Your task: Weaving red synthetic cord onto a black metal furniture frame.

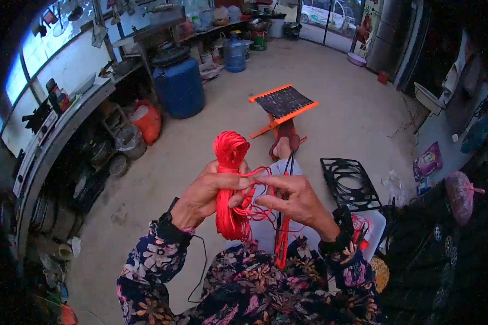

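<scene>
A skein of red cord (233,225) hangs upright in front of my lap, pinched at its waist. My left hand (209,192) is closed round that narrow part, its thumb lying across the front. Thin red strands run from the skein over to my right hand (295,197), which pinches cord between thumb and fingers. Below and between both hands, several loose loops (259,212) dangle. A red length of cord (281,249) hangs down over my lap beside thin black cords. My right fingertips are partly hidden by the strands.
An orange folding stool (284,103) with a black woven seat stands ahead, close to my foot. At right are a black openwork plastic panel (352,184) and a white container (377,230). A blue barrel (179,86) and a cluttered counter (65,122) line the left.
</scene>
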A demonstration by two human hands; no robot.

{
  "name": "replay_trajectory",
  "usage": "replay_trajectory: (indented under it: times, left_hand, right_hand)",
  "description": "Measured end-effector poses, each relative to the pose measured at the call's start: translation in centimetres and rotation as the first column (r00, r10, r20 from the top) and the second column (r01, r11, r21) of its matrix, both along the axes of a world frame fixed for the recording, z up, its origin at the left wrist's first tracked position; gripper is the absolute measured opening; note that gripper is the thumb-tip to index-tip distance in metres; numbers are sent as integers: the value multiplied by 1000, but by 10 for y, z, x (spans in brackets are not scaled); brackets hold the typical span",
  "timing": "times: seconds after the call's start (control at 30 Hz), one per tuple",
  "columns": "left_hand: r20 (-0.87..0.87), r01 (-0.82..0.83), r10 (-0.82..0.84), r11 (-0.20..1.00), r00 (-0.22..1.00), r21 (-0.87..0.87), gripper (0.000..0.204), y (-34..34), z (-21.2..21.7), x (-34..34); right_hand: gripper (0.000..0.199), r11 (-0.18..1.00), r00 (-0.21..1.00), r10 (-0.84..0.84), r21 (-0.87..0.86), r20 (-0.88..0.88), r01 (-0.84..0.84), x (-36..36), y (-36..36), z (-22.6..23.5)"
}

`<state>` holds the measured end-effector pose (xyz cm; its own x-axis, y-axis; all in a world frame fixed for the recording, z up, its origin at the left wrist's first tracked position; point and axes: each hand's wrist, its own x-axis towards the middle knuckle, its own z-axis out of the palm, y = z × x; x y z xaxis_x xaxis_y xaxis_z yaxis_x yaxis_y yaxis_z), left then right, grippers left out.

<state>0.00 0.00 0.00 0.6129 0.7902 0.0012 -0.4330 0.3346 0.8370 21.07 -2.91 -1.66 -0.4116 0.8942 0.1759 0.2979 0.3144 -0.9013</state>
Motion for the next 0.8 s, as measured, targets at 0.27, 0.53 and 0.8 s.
replay_trajectory:
  times: [0.27, 0.53, 0.8]
  left_hand:
    - [-127, -91, 89, 996, 988, -8, 13, 10, -7, -6]
    - [-253, -223, 196, 971, 947, -84, 11, 22, -28, -13]
    - [-296, -317, 293, 948, 909, -36, 12, 34, -43, -23]
  right_hand:
    - [15, 931, 997, -61, 357, -51, 75, 20, 11, 20]
    - [23, 1000, 965, -26, -21, -261, 22, 34, 13, 53]
    - [17, 975, 840, -148, -217, -522, 36, 55, -4, 66]
